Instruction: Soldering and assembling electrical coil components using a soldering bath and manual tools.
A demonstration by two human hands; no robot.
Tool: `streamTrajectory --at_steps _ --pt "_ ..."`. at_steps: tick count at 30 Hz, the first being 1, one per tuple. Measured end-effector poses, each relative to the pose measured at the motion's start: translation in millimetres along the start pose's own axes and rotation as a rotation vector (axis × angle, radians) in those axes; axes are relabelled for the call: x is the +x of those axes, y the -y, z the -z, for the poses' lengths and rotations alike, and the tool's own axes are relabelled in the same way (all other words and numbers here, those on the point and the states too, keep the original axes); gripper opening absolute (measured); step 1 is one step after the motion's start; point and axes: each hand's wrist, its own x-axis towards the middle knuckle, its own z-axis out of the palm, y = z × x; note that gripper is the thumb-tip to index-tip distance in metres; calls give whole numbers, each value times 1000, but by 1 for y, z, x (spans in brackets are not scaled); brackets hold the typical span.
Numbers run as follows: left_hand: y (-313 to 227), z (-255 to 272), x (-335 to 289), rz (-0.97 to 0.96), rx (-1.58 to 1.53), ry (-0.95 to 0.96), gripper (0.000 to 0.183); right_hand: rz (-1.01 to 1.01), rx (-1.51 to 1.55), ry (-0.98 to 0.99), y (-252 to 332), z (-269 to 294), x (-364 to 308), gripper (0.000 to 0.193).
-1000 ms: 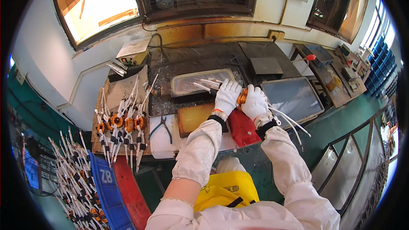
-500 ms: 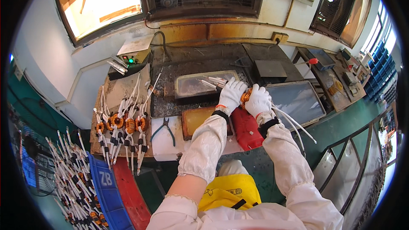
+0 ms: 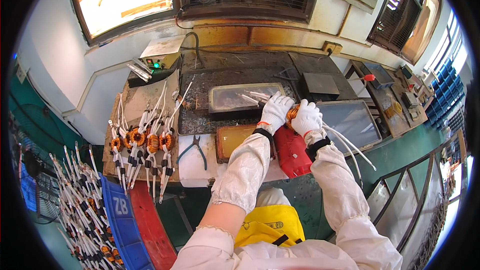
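A cluttered workbench (image 3: 260,63), dark and stained, stands against the far wall. At its near edge I note a red container (image 3: 292,156), with a yellow-brown block (image 3: 235,140) to its left and splayed pliers (image 3: 192,151) farther left. Just beyond the red container, the wired coil (image 3: 291,115) sits between the two gloved hands. I see the right hand (image 3: 307,119) curled against its right side, fingers folded in; the left hand (image 3: 276,109) is closed around the assembly on the other side, though I cannot tell whether it touches the winding itself. The long axis runs obliquely: near leads (image 3: 347,142) trail to the near right, past the right hand; far leads (image 3: 258,96) point to the far left, past the left. I mark the key relation there: their tips lie above the grey-surfaced tray (image 3: 210,101), contact undetermined, and the left hand is the nearer to it. Beyond, to the far right, stands a dark box (image 3: 320,85).
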Motion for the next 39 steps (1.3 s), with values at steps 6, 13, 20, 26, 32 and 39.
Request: streamTrajectory --at_steps 6,13,20,26,32,39 --pt "6 -4 -1 -7 -33 -19 35 -14 -16 33 4 3 3 41" --pt "5 -3 2 -17 -50 -41 36 -5 -46 33 2 1 7 43" --pt "7 -2 0 16 -72 -27 33 -2 -49 109 9 11 8 48" --pt "3 3 0 3 -120 -98 29 20 -106 84 5 4 11 56" --pt "5 0 -2 29 -172 -118 32 39 -137 93 5 3 14 54" --pt "5 -2 0 35 -156 -69 32 56 -144 82 7 7 14 51"
